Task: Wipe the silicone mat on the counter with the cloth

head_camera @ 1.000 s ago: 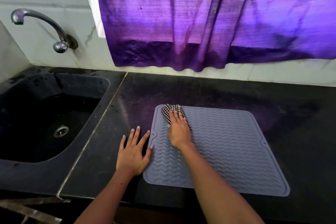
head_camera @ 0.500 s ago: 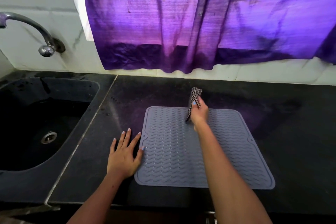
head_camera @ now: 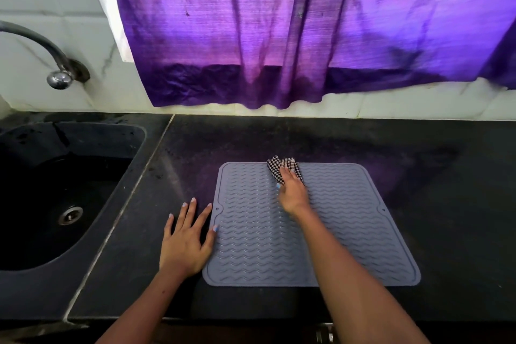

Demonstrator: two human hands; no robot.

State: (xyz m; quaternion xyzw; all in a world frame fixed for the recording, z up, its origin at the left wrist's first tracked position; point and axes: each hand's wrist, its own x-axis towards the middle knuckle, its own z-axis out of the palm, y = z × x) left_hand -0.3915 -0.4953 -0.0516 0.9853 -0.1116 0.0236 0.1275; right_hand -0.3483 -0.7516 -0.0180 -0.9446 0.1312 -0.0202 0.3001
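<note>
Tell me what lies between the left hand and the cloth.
Only bare mat: head view shows ridged surface from the left hand at its edge to the cloth under the right hand.

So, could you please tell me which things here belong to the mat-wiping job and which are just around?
Part of the job:
- silicone mat
- checked cloth
- right hand pressing the cloth
- left hand, thumb tip at the mat's edge

Just around:
- sink
- tap
- purple curtain

Light glows through the purple curtain and tints the dark surface purple, the right hand looks blurry, and edges bend
</note>
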